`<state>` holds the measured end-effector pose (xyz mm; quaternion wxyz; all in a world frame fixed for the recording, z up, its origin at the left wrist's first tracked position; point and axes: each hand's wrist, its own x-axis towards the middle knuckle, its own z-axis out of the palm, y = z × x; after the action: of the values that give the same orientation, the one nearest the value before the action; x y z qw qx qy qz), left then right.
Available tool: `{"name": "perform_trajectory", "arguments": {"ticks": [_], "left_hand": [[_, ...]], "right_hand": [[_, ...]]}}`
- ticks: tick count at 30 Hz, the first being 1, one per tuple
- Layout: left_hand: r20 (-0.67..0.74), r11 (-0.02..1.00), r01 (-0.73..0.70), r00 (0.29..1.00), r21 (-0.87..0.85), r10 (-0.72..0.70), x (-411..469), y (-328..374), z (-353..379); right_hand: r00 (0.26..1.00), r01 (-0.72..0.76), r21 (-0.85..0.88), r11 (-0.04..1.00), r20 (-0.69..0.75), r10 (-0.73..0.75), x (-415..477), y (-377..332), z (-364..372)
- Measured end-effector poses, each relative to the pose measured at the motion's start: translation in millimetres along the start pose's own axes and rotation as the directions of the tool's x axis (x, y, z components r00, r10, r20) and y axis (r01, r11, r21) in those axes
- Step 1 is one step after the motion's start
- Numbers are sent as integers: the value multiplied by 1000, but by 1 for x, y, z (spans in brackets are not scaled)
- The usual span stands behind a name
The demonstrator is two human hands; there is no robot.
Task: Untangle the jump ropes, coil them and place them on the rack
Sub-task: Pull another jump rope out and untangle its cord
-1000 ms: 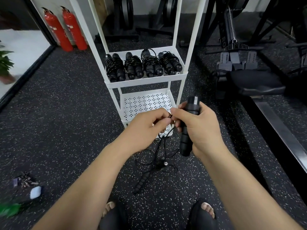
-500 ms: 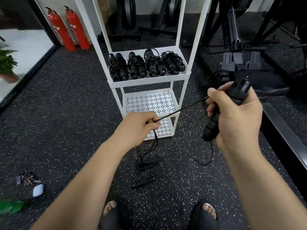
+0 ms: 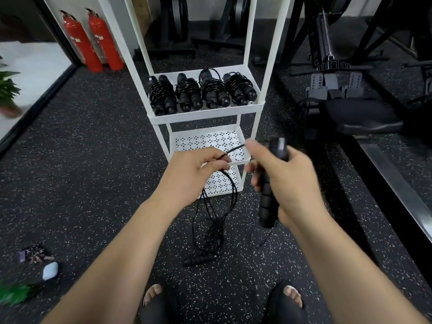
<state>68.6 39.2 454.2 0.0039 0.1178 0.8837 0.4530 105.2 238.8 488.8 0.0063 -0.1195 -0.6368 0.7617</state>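
Observation:
My right hand (image 3: 282,181) grips one black handle (image 3: 268,197) of a jump rope, held nearly upright. My left hand (image 3: 189,176) pinches the thin black cord (image 3: 230,195) close beside it. From the left hand the cord hangs in loose loops down to the floor, where the second handle (image 3: 198,260) lies. Straight ahead stands the white rack (image 3: 208,116); several coiled jump ropes (image 3: 201,93) lie side by side on its upper shelf. The lower perforated shelves hold nothing that I can see.
Two red fire extinguishers (image 3: 92,40) stand at the back left. A rowing machine (image 3: 346,106) and other gym frames fill the right side. Keys and a small white case (image 3: 50,270) lie on the speckled floor at lower left. My sandalled feet (image 3: 219,300) are below.
My right hand, which had swung out to the right pulling the cord taut, has come back toward the left hand. The cord now hangs in slack loops.

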Motion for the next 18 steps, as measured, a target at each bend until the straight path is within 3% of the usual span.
{"name": "perform_trajectory", "arguments": {"ticks": [6, 10, 13, 18], "left_hand": [[132, 995, -68, 990, 76, 57, -7, 11, 14], [70, 993, -72, 995, 91, 66, -6, 8, 16], [24, 983, -103, 995, 152, 100, -3, 4, 16], [57, 960, -25, 998, 277, 10, 2, -12, 16]], "right_hand": [[1000, -31, -43, 999, 1, 31, 5, 8, 6], [996, -82, -18, 996, 45, 83, 7, 8, 6], [999, -24, -5, 1000, 35, 24, 3, 7, 9], [996, 86, 49, 995, -9, -85, -1, -3, 7]]}}
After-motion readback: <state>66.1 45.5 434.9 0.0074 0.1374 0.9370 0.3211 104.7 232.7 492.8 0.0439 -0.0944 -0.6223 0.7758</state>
